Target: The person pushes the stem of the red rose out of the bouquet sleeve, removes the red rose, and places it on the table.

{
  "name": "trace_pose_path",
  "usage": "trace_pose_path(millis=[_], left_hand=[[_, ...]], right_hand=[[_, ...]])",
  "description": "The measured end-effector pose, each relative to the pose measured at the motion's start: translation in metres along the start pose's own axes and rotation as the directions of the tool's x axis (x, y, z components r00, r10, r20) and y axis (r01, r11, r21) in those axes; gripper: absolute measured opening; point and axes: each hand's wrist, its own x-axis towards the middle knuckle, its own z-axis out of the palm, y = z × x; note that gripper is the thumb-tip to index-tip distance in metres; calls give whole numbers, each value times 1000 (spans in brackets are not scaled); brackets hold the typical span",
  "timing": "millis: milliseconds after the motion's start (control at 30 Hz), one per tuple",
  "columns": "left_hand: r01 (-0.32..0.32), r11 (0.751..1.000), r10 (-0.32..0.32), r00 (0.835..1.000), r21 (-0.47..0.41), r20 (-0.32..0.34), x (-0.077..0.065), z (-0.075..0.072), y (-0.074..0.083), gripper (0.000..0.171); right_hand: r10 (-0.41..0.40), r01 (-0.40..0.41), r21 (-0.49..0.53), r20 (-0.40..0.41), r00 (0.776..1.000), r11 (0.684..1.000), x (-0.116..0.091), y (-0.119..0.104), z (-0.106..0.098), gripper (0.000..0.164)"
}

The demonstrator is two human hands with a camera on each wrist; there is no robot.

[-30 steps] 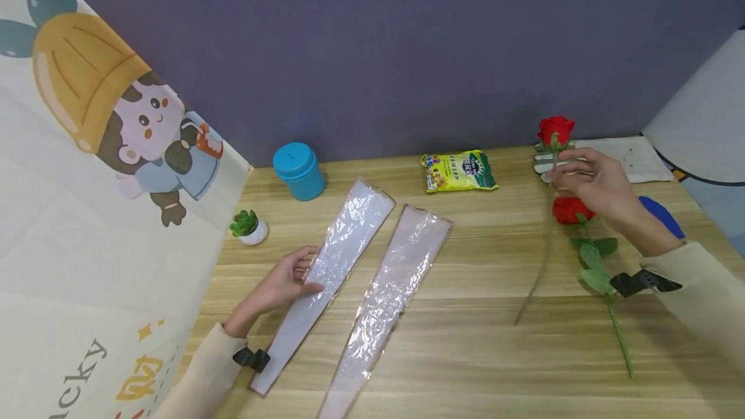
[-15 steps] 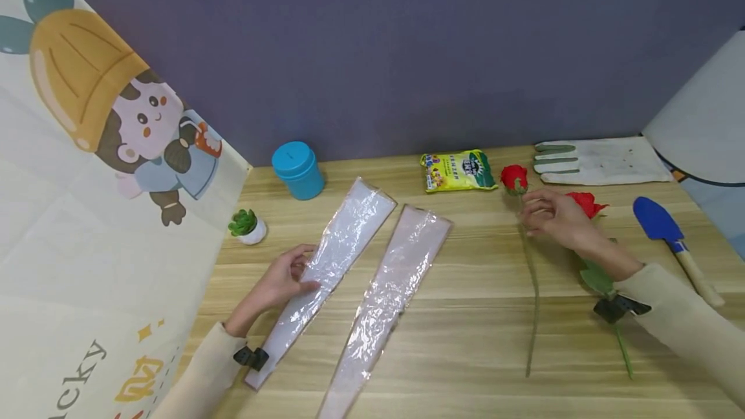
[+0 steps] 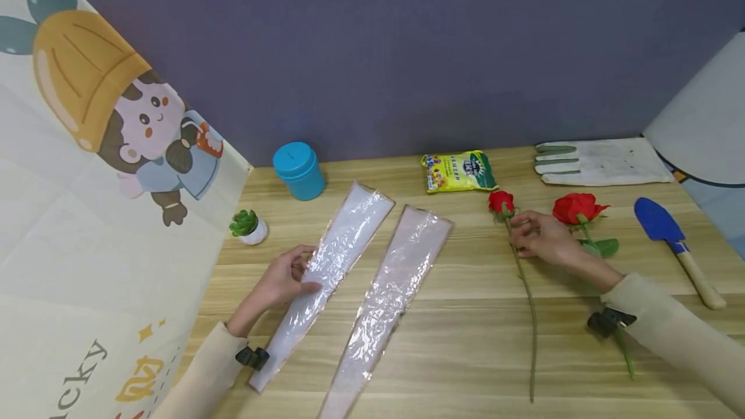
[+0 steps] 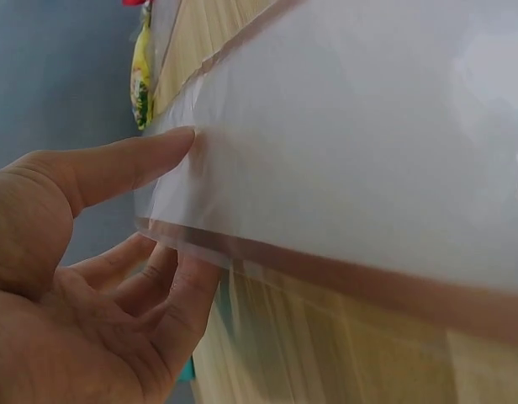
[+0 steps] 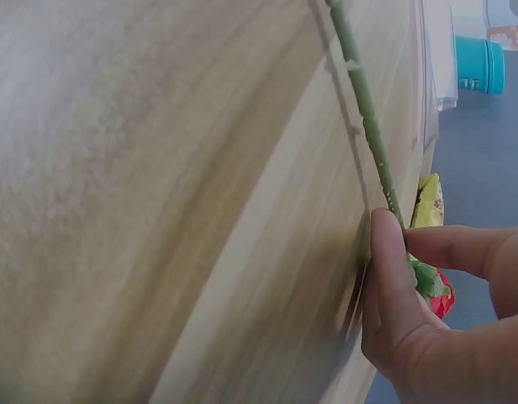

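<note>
My left hand [image 3: 286,282] holds a long, tapered flower sleeve [image 3: 349,238] of shiny clear film by its left edge; the thumb lies on top and the fingers go underneath. To its right lies a second sleeve [image 3: 396,277], pinkish and untouched. Over on the right side, my right hand [image 3: 544,238] pinches the stem [image 5: 366,109] of a red rose [image 3: 501,203] just below the bloom, between thumb and fingers. Behind that hand lies another red rose [image 3: 579,207] with green leaves, its stem partly hidden by the right forearm.
Along the back stand a blue lidded canister [image 3: 299,171] and a yellow-green packet [image 3: 458,171]. A white work glove [image 3: 608,161] and a blue trowel [image 3: 658,218] lie at the right. A small potted succulent [image 3: 248,227] is near the left wall.
My right hand has brought the rose left and toward me, away from the glove and the other rose, which is uncovered along with the trowel. The left hand has barely moved.
</note>
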Motion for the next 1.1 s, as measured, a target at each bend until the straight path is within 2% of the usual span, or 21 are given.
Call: trace_pose_path(millis=[533,800,967,1033,1100], left_hand=[[64,998,-64,998,25,8,-1,-2,4,75],[101,994,-101,995,47,-1,-3,-5,10,76],[152,986,-151,988,72,-24,-5,-10,16,72],[136,986,-131,990,99,-46,-6,-11,19,69],[74,988,-63,995,137,-80,-6,-10,23,66]], right_hand=[[27,-29,-72,-16,999,997,-6,1,4,48],[9,-11,-98,-18,1000,995,-9,0,-6,48],[-28,18,-178,-53,998,984,-14,-6,-15,47],[-55,40,-210,-66,996,977,-17,-10,-19,46],[-102,75,-257,-92,991,963,-20,-17,-21,44]])
